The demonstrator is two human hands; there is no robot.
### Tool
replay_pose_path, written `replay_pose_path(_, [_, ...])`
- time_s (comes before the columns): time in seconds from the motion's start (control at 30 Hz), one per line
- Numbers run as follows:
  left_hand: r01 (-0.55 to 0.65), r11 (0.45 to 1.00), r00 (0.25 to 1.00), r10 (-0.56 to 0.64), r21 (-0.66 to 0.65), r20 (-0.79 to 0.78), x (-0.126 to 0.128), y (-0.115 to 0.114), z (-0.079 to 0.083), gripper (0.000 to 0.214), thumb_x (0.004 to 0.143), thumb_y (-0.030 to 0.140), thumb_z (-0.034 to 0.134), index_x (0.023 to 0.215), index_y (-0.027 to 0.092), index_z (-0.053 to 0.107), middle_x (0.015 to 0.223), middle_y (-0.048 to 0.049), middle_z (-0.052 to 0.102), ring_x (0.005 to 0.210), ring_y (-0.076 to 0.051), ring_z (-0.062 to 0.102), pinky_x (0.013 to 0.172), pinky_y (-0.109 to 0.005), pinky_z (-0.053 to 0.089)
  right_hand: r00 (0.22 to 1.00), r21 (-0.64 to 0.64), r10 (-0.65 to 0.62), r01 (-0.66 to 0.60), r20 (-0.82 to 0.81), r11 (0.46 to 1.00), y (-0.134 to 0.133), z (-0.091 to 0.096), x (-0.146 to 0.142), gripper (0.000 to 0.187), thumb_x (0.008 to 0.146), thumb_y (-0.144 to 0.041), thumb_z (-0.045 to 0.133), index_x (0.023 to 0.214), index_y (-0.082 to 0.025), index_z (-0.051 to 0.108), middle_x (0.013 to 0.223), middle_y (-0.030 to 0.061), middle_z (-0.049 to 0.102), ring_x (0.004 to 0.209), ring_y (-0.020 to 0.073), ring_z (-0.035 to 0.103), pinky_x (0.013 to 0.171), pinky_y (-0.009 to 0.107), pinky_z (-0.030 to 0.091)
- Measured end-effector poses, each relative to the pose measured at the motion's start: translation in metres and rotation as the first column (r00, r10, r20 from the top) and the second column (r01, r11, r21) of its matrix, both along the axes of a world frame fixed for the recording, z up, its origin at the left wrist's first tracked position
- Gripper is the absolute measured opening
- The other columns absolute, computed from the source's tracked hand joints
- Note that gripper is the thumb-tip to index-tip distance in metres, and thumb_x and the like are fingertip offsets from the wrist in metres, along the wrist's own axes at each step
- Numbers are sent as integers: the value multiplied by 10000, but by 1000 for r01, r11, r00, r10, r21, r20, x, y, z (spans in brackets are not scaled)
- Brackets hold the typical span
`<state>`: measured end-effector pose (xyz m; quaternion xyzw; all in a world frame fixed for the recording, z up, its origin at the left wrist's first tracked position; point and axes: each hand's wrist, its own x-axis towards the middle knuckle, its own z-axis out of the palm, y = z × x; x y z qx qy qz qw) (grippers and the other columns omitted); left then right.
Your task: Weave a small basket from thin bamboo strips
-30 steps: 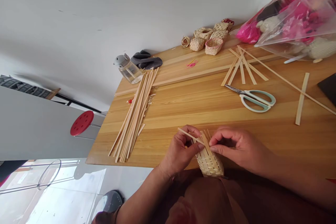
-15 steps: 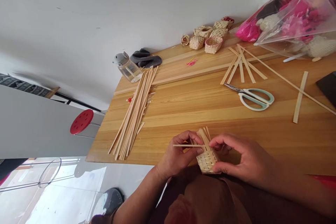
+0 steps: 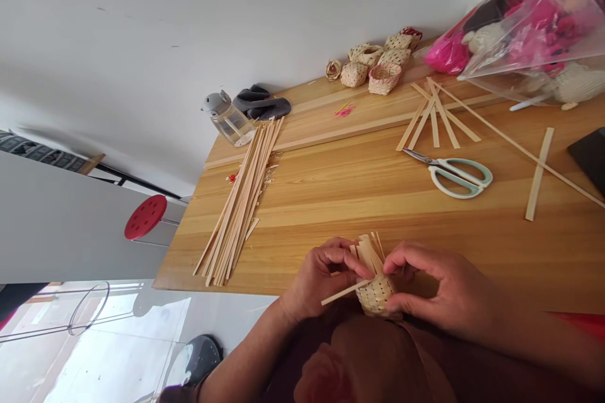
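A small half-woven basket (image 3: 375, 295) of pale strips is held over the near edge of the wooden table (image 3: 359, 195), with loose strip ends standing up from it. My left hand (image 3: 321, 278) is closed on its left side, fingers pinching the upright strips. A thin loose strip (image 3: 344, 293) sticks out leftward under that hand. My right hand (image 3: 437, 286) is curled round the basket's right side, thumb and forefinger pinching at the rim.
A bundle of long strips (image 3: 241, 201) lies at the table's left. Scissors (image 3: 456, 173) and a few cut strips (image 3: 437, 116) lie at the right. Finished small baskets (image 3: 378, 66), a glass jar (image 3: 227, 118), dark cloth and a plastic bag (image 3: 529, 31) sit along the wall. A red stool (image 3: 146, 217) stands left.
The thin strip has swung from pointing up-left above the basket down to below my left hand. Both hands and the basket have shifted slightly toward me.
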<state>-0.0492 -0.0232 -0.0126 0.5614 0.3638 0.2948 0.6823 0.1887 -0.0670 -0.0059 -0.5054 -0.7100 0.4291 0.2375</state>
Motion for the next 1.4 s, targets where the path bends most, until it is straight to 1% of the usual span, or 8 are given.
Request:
replay_pose_path(0.13, [-2,999,998,5,39,-59,0,1,0,175,846,327,806,852,154,783,935,-68,630,848,-155,593,763,-269,447,999,24,47,-48,25,999,3,5,3,240,864,-430,758,1019,-270,669,960,-3,729,861,214,669,772,352,509])
replay_pose_path(0.23, [-55,997,989,63,62,-133,0,3,8,235,901,343,738,1048,166,692,888,-35,627,814,-135,572,747,-254,444,996,7,75,-75,41,997,9,10,5,245,884,-426,738,1068,-281,669,1010,-2,744,892,217,687,787,350,521])
replay_pose_path(0.33, [-108,994,981,109,12,-158,3,6,15,351,936,370,676,1206,178,560,817,0,626,758,-125,584,730,-255,467,998,134,56,-56,5,989,15,10,5,205,940,-374,677,1118,-273,664,1001,12,741,849,195,687,758,326,526])
replay_pose_path(0.53, [-74,995,976,58,-69,-212,10,12,17,337,874,436,705,1000,152,575,740,-6,641,642,-116,602,658,-264,501,980,349,199,-178,-24,920,23,10,-1,185,1032,-247,528,1011,-226,711,956,50,702,874,181,665,774,305,510])
replay_pose_path(0.83, [-179,963,963,129,-203,-237,14,14,12,365,722,338,757,984,127,617,626,22,633,506,-84,560,549,-225,508,978,306,205,-207,39,929,26,8,0,168,1031,-258,523,945,-214,661,890,42,666,807,179,630,735,304,480])
replay_pose_path(1.07, [-102,954,979,46,-283,-196,10,23,12,317,676,291,738,914,161,573,596,27,643,478,-95,585,504,-206,497,980,267,196,-180,-34,947,30,6,-1,149,1017,-280,576,957,-224,700,905,34,697,830,173,655,753,292,491])
replay_pose_path(1.3, [-202,973,963,177,-113,-203,12,9,13,226,758,278,747,913,156,635,839,2,656,555,-71,603,556,-213,517,995,201,89,-78,-48,977,27,8,-5,144,961,-283,627,855,-223,705,807,11,701,721,156,647,675,278,484])
replay_pose_path(1.4, [-259,966,926,241,-24,-290,14,2,12,151,801,248,719,919,164,674,746,13,641,538,-71,566,530,-196,455,1000,180,7,-2,-26,984,26,10,-10,145,914,-251,645,776,-221,681,725,-6,681,651,151,624,626,277,463])
